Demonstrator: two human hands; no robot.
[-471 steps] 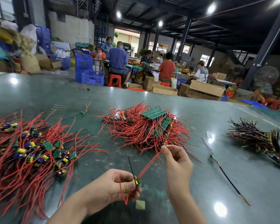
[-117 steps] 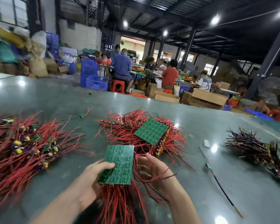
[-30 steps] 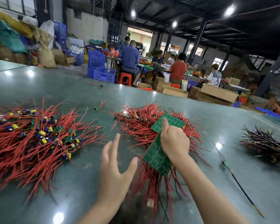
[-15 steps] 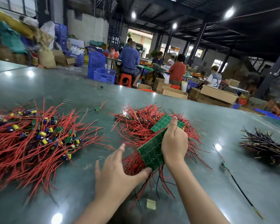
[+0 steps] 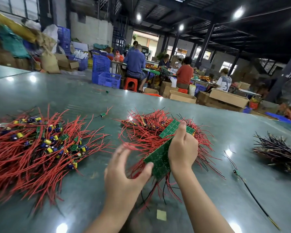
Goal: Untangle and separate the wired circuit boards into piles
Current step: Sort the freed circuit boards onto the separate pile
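at the middle of the glossy grey-green table (image 5: 208, 190), my right hand (image 5: 182, 152) grips a flat green panel of circuit boards (image 5: 159, 159) by its right edge, fingers curled around it, with its red wires (image 5: 158, 187) trailing toward me. my left hand (image 5: 124, 172) is blurred, fingers spread and loose, thumb tip touching the panel's near-left corner; it holds nothing that i can make out. the panel lies against the central tangle of red-wired boards (image 5: 146, 130), where a second green panel (image 5: 171, 127) lies on top. i judge that pulling hard could drag that tangle along, or strain wires snagged in it. the sorted heap of red wires with small boards and yellow capacitors (image 5: 40, 145) lies well apart on the left, a dark-wired bundle (image 5: 279, 152) at far right. a loose black lead (image 5: 252, 195) and a small pale square scrap (image 5: 161, 214) lie near my arms.
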